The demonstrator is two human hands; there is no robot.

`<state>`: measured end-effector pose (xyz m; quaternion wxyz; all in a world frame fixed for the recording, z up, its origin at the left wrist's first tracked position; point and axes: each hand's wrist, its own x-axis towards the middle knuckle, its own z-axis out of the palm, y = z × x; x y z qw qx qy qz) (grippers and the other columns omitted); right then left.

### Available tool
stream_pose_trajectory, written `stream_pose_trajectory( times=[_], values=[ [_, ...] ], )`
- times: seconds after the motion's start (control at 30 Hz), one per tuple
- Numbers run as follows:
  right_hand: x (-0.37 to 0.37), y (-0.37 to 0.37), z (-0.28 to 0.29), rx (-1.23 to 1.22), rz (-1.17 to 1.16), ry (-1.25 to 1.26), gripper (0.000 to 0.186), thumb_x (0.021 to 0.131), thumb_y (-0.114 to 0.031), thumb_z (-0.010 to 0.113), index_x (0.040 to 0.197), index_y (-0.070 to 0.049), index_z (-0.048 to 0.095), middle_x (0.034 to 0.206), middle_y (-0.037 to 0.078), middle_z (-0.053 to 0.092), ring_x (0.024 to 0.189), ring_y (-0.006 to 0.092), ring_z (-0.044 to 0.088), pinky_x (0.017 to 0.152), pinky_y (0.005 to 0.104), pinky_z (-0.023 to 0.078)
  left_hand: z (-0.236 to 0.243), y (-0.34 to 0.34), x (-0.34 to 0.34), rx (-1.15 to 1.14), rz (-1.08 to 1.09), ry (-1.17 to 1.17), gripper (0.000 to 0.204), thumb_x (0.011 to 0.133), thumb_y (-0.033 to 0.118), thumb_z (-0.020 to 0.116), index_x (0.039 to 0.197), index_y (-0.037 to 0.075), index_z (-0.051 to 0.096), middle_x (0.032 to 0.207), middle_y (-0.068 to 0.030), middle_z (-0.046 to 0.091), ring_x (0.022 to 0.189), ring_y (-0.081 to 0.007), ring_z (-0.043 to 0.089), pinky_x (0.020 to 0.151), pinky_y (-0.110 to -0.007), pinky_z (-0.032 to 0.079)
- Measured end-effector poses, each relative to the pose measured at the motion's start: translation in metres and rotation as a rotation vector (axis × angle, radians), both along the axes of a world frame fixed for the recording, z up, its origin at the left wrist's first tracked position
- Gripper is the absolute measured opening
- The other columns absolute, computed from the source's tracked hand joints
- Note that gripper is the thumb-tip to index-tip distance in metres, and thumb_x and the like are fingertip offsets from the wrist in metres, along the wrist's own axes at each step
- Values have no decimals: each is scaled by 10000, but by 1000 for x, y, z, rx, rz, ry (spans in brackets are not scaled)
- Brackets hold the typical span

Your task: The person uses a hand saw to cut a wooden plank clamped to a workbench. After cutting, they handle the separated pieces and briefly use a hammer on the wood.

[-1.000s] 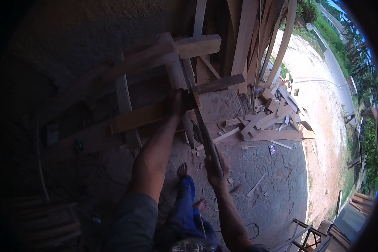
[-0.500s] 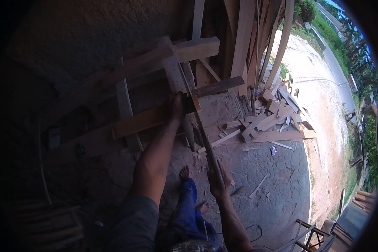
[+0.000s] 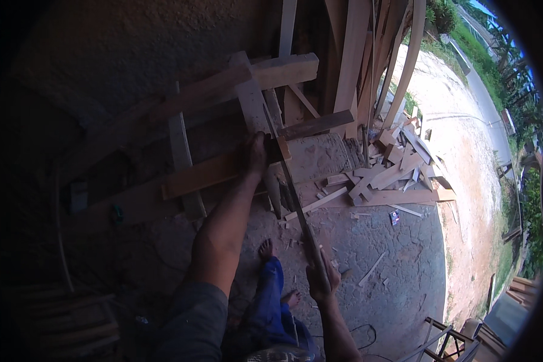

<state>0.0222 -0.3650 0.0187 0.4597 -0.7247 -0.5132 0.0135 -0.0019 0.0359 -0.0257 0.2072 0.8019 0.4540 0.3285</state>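
Observation:
My right hand (image 3: 323,279) is closed around the near end of a long, narrow handsaw (image 3: 300,216). The saw slants away from me and crosses an orange-brown board (image 3: 206,177) close to its right end. My left hand (image 3: 257,155) grips that board just left of the blade, with some of its fingers hidden behind the wood. The board lies across a rough wooden frame of pale and dark timbers. A short offcut-like end of the board shows right of the blade.
Scrap wood (image 3: 398,163) is heaped to the right of the frame, below tall planks (image 3: 350,66) leaning at the back. A dark plank (image 3: 317,123) juts out past the saw. My bare feet (image 3: 265,248) stand on the cracked concrete floor (image 3: 398,265). A wooden frame (image 3: 440,344) sits at the lower right.
My right hand has drawn the saw back toward me, down and slightly right. My left hand and the board stay in place.

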Motion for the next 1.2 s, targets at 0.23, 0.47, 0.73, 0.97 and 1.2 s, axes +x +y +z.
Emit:
stream_pose_trajectory(
  times=[0.23, 0.47, 0.73, 0.97, 1.2],
  values=[
    [-3, 32, 5, -17, 27, 213, 542, 897, -69, 745, 1407, 16, 582, 1049, 218, 751, 868, 271, 768, 751, 344, 582, -25, 11, -18, 143, -29, -78, 153, 977, 174, 570, 988, 55, 666, 1053, -191, 683, 998, -400, 659, 886, -505, 522],
    [14, 41, 2, 115, -56, 351, 544, 925, -79, 729, 1436, 8, 563, 1074, 175, 748, 931, 239, 757, 799, 325, 568, 7, -21, 4, 158, 67, 158, 271, 1026, 290, 568, 900, 61, 640, 915, -165, 698, 888, -401, 676, 797, -524, 528],
    [23, 22, 13, 122, -17, 251, 533, 906, -78, 743, 1405, 25, 589, 1034, 177, 760, 867, 250, 774, 796, 343, 582, 27, -31, 7, 141, 64, 237, 246, 995, 291, 608, 898, 68, 642, 843, -169, 715, 830, -387, 693, 782, -527, 512],
    [10, 23, 14, 64, 55, 359, 560, 866, -31, 739, 1402, 33, 591, 1033, 192, 763, 843, 259, 777, 752, 331, 584, 13, -23, -2, 170, 21, 191, 269, 1008, 327, 537, 936, 89, 639, 903, -173, 718, 897, -402, 685, 867, -560, 469],
    [16, 31, 10, 41, 102, 432, 551, 899, -74, 736, 1420, 13, 578, 1045, 198, 750, 833, 195, 743, 752, 312, 565, 12, -21, -4, 177, -6, 265, 310, 1015, 357, 522, 923, 84, 638, 926, -173, 719, 913, -416, 684, 871, -566, 474]
  ],
)
